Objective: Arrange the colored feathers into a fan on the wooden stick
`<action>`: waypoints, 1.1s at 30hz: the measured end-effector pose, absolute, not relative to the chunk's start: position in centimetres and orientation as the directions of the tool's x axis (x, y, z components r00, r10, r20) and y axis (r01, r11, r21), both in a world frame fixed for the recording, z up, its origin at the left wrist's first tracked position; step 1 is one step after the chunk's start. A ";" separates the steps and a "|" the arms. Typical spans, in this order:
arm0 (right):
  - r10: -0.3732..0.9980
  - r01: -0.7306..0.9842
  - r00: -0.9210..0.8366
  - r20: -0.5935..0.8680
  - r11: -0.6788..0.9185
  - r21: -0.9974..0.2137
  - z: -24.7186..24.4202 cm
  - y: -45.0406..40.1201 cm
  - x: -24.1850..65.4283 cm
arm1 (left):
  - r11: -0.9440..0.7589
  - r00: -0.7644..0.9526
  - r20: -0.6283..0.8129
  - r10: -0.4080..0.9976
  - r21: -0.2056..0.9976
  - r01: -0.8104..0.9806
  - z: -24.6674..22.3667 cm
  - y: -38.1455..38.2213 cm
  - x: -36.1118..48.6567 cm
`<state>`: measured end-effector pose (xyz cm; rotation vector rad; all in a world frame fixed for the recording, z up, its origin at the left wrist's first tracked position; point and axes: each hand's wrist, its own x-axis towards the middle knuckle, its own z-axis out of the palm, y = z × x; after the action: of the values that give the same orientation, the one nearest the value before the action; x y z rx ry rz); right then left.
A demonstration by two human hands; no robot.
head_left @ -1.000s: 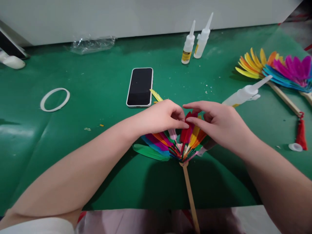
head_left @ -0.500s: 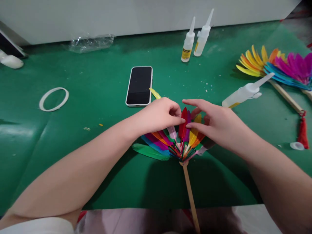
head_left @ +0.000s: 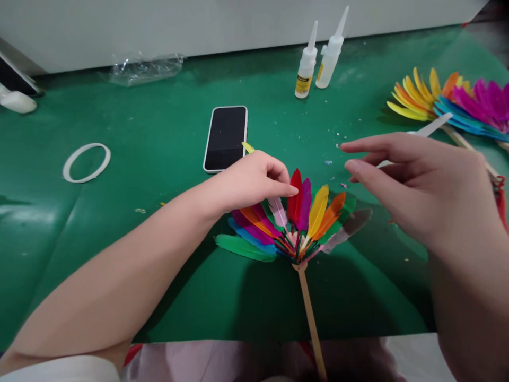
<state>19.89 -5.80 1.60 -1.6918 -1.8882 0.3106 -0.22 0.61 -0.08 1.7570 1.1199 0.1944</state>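
Feather fan [head_left: 298,255], many-coloured with a slim wooden handle, lying at the lower centre of the frame, its feathers spread upward and its handle running past the table's near edge at the bottom. The table [head_left: 35,254] has a green covering dotted with small scraps; a pale grey panel [head_left: 238,26] closes off the back.

Two hands are at work. The left hand [head_left: 260,180], centre, lays its thumb tip over the edge of one red feather [head_left: 295,204], fingers curled behind; whether it pinches the feather cannot be told. The right hand [head_left: 417,185], right of centre, is apart from the fan, thumb and fingers parted around nothing.

Three nozzle bottles: two upright [head_left: 303,74] [head_left: 330,63] at upper centre-right, and one mostly hidden behind the right hand, its nozzle [head_left: 433,126] showing. Two more fans [head_left: 415,98] [head_left: 483,103] lie at upper right, one red tassel [head_left: 501,196] below them, partly covered.

One phone [head_left: 226,139] lies above the left wrist, one white ring [head_left: 77,181] at left, and one crumpled clear wrapper [head_left: 147,70] at upper left. The left hand and forearm block some of the fan's feathers.
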 end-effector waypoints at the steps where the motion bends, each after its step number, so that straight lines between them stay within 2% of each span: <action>1: 0.967 0.830 -0.036 0.254 0.170 -0.530 1.6 -5.7 19.9 | -0.064 0.556 -0.350 0.754 0.803 0.593 -0.1 0.6 -0.3; 5: 0.978 0.827 -0.056 0.202 0.158 -0.540 1.5 -5.6 19.7 | -0.066 0.573 -0.354 0.739 0.809 0.585 -0.2 0.6 -0.3; 11: 0.978 0.823 -0.062 0.199 0.163 -0.544 1.4 -5.6 19.6 | -0.082 0.585 -0.359 0.727 0.801 0.593 -0.4 0.5 -0.3; 17: 0.946 0.808 -0.096 0.310 0.256 -0.531 0.7 -5.6 19.8 | -0.158 0.615 -0.336 0.713 0.778 0.608 -0.5 0.5 -0.3; 26: 0.949 0.804 -0.076 0.306 0.240 -0.544 1.1 -5.7 19.7 | -0.212 0.632 -0.326 0.703 0.752 0.624 -0.3 0.4 -0.2; 29: 0.937 0.729 0.048 0.347 0.204 -0.653 1.8 -5.8 19.4 | -0.202 0.631 -0.340 0.697 0.751 0.629 -0.2 0.4 -0.2; 33: 0.892 0.397 0.251 0.375 0.258 -0.881 2.6 -5.7 17.9 | -0.191 0.620 -0.356 0.699 0.742 0.642 0.1 0.4 -0.3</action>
<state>17.85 -5.66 2.62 -1.3391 -1.3462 0.5302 -0.25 0.40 0.09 1.8950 1.0685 0.0761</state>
